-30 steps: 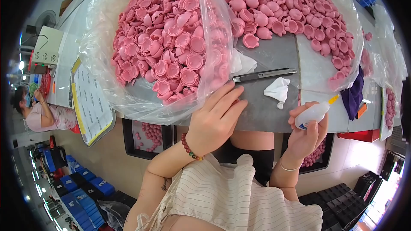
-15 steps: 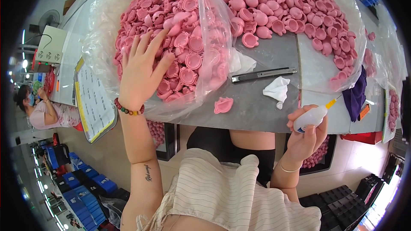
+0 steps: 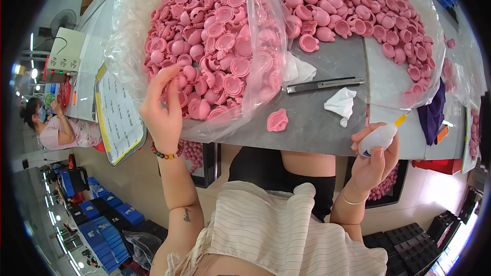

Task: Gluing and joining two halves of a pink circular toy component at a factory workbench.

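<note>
At the near left of a big pile of hollow pink plastic pieces (image 3: 225, 36), my left hand (image 3: 162, 103) has its fingers curled and closed in on a pink plastic piece, mostly hidden by the fingers. The pile fills a clear plastic bag (image 3: 125, 36). My right hand (image 3: 376, 161) grips a white squeeze bottle (image 3: 378, 139) over the table's front edge. Its yellow needle tip (image 3: 400, 120) points up and to the right. Between my hands, a single pink piece (image 3: 277, 120) lies on the grey table (image 3: 317, 135).
A utility knife (image 3: 325, 85) and crumpled white wipes (image 3: 341, 103) lie mid-table. More pink pieces (image 3: 353, 13) spread at the back right, near a purple cloth (image 3: 432, 112). A clipboard (image 3: 120, 117) is at the left edge. Another person (image 3: 64, 128) sits far left.
My left hand has drawn back toward me, and its spread fingers have curled in. My right hand still holds the bottle. The whole view has shifted slightly.
</note>
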Action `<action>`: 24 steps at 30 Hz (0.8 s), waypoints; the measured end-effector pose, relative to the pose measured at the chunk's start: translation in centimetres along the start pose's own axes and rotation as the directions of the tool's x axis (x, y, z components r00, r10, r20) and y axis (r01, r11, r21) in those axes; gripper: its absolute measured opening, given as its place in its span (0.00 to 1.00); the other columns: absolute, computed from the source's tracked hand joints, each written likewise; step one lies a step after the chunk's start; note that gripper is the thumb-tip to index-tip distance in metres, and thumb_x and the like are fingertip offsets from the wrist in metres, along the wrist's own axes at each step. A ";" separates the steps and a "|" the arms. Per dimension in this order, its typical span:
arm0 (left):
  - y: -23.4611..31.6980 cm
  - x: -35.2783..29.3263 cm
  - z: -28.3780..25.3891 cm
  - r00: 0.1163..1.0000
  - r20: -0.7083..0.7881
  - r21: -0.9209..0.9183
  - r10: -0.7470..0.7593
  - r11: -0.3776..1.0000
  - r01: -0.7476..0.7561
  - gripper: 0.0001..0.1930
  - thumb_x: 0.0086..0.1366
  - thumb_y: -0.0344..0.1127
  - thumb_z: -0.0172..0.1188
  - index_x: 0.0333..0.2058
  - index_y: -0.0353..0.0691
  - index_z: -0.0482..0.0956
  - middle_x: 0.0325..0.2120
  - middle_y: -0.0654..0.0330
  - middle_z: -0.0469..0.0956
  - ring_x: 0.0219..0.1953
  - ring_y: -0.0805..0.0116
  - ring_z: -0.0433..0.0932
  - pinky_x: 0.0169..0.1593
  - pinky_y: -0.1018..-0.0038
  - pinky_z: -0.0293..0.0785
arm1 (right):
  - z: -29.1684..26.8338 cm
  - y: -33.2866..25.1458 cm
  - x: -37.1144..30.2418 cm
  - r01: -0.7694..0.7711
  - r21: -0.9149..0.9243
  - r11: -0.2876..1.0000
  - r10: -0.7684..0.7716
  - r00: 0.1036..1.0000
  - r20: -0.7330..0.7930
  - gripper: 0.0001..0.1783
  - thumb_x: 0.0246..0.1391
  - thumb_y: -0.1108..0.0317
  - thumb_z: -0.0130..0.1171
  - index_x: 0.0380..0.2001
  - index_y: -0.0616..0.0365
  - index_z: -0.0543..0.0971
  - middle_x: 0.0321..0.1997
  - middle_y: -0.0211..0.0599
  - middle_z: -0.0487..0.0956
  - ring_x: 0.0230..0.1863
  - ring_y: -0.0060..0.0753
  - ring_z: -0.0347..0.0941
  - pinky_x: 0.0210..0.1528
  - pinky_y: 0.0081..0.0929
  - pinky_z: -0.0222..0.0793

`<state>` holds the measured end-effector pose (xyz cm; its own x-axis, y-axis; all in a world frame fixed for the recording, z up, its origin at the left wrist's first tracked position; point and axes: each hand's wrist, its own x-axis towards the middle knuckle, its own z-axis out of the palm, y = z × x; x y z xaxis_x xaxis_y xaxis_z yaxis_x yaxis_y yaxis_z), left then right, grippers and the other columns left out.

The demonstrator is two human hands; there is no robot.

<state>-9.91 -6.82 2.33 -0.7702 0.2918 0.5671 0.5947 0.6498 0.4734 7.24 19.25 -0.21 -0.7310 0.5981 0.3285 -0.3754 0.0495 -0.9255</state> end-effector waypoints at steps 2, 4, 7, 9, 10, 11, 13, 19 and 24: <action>-0.2 0.2 0.3 0.992 -0.093 -0.090 -0.086 0.993 0.077 0.09 0.52 0.20 0.49 0.33 0.34 0.72 0.31 0.55 0.74 0.34 0.68 0.74 0.36 0.78 0.69 | 0.0 -0.1 0.2 -0.001 0.010 1.000 0.001 1.000 -0.015 0.22 0.47 0.58 0.47 0.32 0.71 0.65 0.25 0.44 0.69 0.18 0.26 0.64 0.18 0.15 0.58; 0.1 0.8 0.4 0.990 -0.085 -0.113 -0.116 0.988 0.106 0.08 0.53 0.20 0.47 0.32 0.33 0.73 0.30 0.57 0.75 0.33 0.71 0.74 0.35 0.81 0.69 | -0.1 0.0 0.2 -0.007 0.004 1.000 0.007 1.000 -0.015 0.22 0.47 0.58 0.47 0.33 0.72 0.65 0.25 0.44 0.69 0.18 0.26 0.64 0.18 0.15 0.59; 0.5 0.8 0.7 0.978 -0.201 -0.189 -0.060 0.982 0.022 0.07 0.54 0.20 0.47 0.31 0.32 0.73 0.31 0.56 0.74 0.34 0.71 0.73 0.36 0.80 0.68 | 0.0 -0.1 0.2 -0.008 0.002 1.000 0.008 1.000 -0.029 0.22 0.47 0.58 0.47 0.33 0.72 0.65 0.25 0.44 0.69 0.17 0.26 0.64 0.18 0.15 0.59; 0.7 0.5 0.3 0.967 -0.240 -0.240 -0.084 0.970 0.025 0.07 0.54 0.19 0.47 0.30 0.32 0.72 0.32 0.55 0.74 0.35 0.71 0.73 0.37 0.80 0.68 | 0.2 -0.3 0.1 0.000 0.000 1.000 0.000 0.999 -0.045 0.22 0.47 0.58 0.47 0.33 0.72 0.65 0.25 0.44 0.69 0.17 0.26 0.64 0.18 0.15 0.59; 0.9 0.3 0.2 0.953 -0.280 -0.286 -0.112 0.958 0.029 0.06 0.54 0.19 0.47 0.29 0.32 0.72 0.33 0.53 0.74 0.35 0.70 0.72 0.38 0.79 0.68 | 0.2 -0.2 0.0 0.004 0.025 1.000 -0.003 0.999 -0.044 0.22 0.47 0.57 0.47 0.33 0.71 0.65 0.24 0.44 0.69 0.17 0.26 0.64 0.18 0.15 0.59; 2.1 0.0 0.2 0.936 -0.261 -0.461 -0.234 0.882 0.092 0.08 0.54 0.18 0.45 0.31 0.34 0.70 0.31 0.53 0.73 0.34 0.69 0.72 0.39 0.78 0.67 | 0.1 -0.1 0.1 0.010 0.047 0.999 -0.008 0.999 -0.041 0.22 0.47 0.57 0.47 0.33 0.71 0.65 0.23 0.44 0.69 0.17 0.26 0.64 0.18 0.15 0.58; 2.9 -0.6 0.5 0.960 -0.054 -0.829 -0.275 0.548 0.110 0.08 0.54 0.18 0.44 0.33 0.35 0.69 0.30 0.54 0.72 0.32 0.70 0.71 0.37 0.77 0.66 | 0.0 0.1 0.1 0.011 0.035 0.999 -0.010 0.999 -0.042 0.22 0.47 0.57 0.47 0.33 0.71 0.65 0.22 0.44 0.70 0.17 0.26 0.64 0.18 0.14 0.57; 9.8 -3.5 1.9 0.552 0.834 -0.323 0.021 -0.792 0.519 0.09 0.58 0.33 0.44 0.39 0.43 0.63 0.24 0.63 0.61 0.27 0.74 0.60 0.28 0.80 0.58 | -0.5 -0.7 -0.1 0.020 0.100 0.995 -0.004 0.988 -0.157 0.20 0.48 0.57 0.44 0.33 0.67 0.64 0.19 0.45 0.69 0.14 0.27 0.62 0.12 0.14 0.50; 13.0 -5.5 4.3 0.552 0.829 -0.336 0.084 -0.715 0.614 0.10 0.60 0.39 0.41 0.39 0.44 0.61 0.27 0.63 0.62 0.29 0.73 0.61 0.30 0.80 0.58 | 1.4 -3.3 -2.2 -0.016 0.271 0.962 0.035 0.997 -0.067 0.16 0.49 0.60 0.41 0.30 0.66 0.62 0.16 0.45 0.69 0.11 0.26 0.61 0.12 0.14 0.51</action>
<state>1.07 3.04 2.42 -0.5664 0.7980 -0.2059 -0.8201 -0.5212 0.2363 9.24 16.68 2.38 -0.7040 0.6516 0.2825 -0.5045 -0.1788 -0.8447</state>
